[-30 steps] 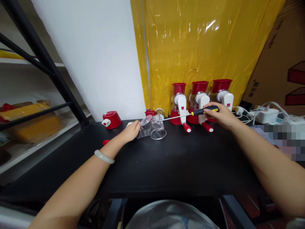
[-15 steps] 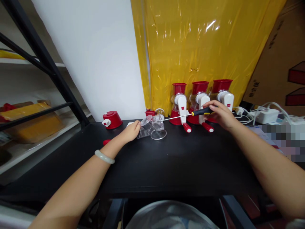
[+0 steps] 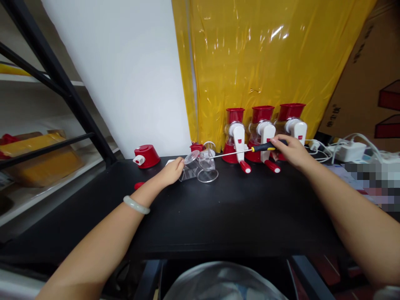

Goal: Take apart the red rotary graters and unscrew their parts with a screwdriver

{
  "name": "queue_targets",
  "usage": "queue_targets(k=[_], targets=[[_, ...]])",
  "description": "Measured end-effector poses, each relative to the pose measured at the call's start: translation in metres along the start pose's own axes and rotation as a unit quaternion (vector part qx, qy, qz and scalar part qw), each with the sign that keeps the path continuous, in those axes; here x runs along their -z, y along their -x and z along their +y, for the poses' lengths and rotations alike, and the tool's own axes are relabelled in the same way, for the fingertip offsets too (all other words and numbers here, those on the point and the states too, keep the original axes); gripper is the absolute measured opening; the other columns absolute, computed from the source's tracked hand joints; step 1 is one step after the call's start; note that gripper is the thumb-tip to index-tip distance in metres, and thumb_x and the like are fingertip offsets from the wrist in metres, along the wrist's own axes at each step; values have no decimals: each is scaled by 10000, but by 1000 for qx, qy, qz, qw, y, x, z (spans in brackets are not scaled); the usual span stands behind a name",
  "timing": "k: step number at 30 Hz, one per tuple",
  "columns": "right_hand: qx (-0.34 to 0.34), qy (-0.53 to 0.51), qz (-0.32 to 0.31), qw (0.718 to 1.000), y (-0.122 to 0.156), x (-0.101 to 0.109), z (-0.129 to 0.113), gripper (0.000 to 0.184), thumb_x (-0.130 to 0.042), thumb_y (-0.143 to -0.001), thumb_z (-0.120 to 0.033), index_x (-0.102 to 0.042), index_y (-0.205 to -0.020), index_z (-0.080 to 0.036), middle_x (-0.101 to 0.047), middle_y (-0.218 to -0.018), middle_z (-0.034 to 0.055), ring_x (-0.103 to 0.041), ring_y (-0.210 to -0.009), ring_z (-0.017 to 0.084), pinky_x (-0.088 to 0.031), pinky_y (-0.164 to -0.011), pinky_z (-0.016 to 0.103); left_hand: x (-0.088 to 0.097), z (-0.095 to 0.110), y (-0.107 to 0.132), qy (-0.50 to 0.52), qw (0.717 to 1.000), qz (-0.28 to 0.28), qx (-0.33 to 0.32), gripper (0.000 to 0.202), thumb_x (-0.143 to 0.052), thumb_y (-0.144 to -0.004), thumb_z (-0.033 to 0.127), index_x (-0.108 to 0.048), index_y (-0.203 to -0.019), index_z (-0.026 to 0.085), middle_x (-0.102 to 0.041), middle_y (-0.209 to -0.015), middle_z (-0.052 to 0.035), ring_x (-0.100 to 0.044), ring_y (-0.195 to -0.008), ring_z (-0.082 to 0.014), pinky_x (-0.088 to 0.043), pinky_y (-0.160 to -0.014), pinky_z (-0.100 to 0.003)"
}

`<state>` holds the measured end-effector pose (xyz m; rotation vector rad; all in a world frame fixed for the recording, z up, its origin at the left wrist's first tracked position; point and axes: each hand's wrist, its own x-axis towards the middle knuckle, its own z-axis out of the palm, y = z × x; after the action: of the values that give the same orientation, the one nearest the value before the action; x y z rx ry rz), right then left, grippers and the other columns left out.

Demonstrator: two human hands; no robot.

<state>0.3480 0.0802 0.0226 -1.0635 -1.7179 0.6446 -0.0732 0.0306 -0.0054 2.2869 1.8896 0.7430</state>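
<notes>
My left hand is closed on a clear plastic housing that lies on its side on the black table. My right hand grips the yellow and black handle of a screwdriver. Its long metal shaft points left and its tip reaches into the clear housing. Behind the screwdriver stand three red and white hand-crank grinders in a row against the yellow plastic sheet.
A red lid with a white knob and a small red part lie left of my left hand. White chargers and cables sit at the right. A black metal shelf frame stands at the left, a cardboard box at the right.
My right hand has shifted its grip slightly along the screwdriver handle. The left hand and the clear housing have stayed put.
</notes>
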Motion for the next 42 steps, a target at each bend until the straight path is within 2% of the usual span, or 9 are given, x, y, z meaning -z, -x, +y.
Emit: queue_targets(k=[4, 13, 20, 23, 27, 32, 36, 42], targets=[[14, 6, 9, 1000, 0, 1, 0, 358, -646, -765, -578, -587, -798, -227, -580, -520, -22, -557, -459, 144, -440, -484, 267, 0, -1, 0, -1, 1000, 2, -3, 355, -240, -940, 406, -516, -852, 200, -676, -830, -91, -648, -793, -219, -470, -752, -331], [-1, -149, -41, 988, -1, 1, 3, 398, -760, -709, -483, -566, -924, -210, -622, -619, -14, -583, -514, 122, -471, -539, 245, -1, -1, -1, 0, 1000, 1, 1, 349, -244, -935, 406, -516, -855, 204, -676, -828, -87, -648, -796, -218, -468, -750, -328], [-45, -235, -40, 970, 5, -1, -8, 476, -867, -553, -379, -557, -876, -220, -622, -684, -29, -604, -542, 115, -489, -531, 226, 0, 1, 0, -4, 1000, -1, 4, 355, -238, -937, 407, -521, -870, 203, -681, -836, -87, -651, -803, -217, -470, -751, -324], [-32, -229, -41, 972, 5, -2, -8, 440, -848, -579, -386, -587, -894, -226, -619, -738, -15, -601, -564, 127, -502, -542, 254, 0, 2, 0, -6, 1000, -2, 5, 352, -238, -938, 402, -518, -861, 204, -681, -827, -83, -651, -798, -213, -471, -746, -318], [-18, -203, -28, 979, 1, -2, -4, 332, -690, -746, -513, -628, -888, -219, -618, -782, 25, -588, -593, 160, -504, -545, 302, 0, 0, -1, -7, 1000, -2, 2, 368, -234, -943, 414, -526, -865, 204, -679, -833, -81, -651, -804, -214, -473, -753, -322], [-23, -166, -19, 986, -2, -3, 2, 447, -542, -809, -648, -605, -869, -210, -617, -610, 35, -571, -506, 189, -481, -544, 343, 0, 0, 0, -4, 1000, -1, 3, 374, -238, -944, 415, -539, -898, 199, -689, -853, -87, -656, -823, -219, -474, -768, -329], [-24, -117, -27, 993, -1, -1, 1, 465, -565, -776, -680, -560, -799, -215, -605, -523, 22, -557, -446, 190, -440, -492, 328, 0, 1, 0, -3, 1000, -2, 2, 368, -237, -944, 406, -536, -885, 199, -686, -841, -88, -654, -810, -217, -472, -761, -326], [-26, -37, -33, 998, 3, 1, -7, 404, -615, -795, -597, -538, -727, -206, -581, -499, -5, -535, -438, 140, -406, -486, 272, 0, 0, 0, -2, 1000, -2, 4, 365, -240, -944, 409, -534, -901, 198, -685, -846, -90, -657, -811, -218, -472, -759, -326]])
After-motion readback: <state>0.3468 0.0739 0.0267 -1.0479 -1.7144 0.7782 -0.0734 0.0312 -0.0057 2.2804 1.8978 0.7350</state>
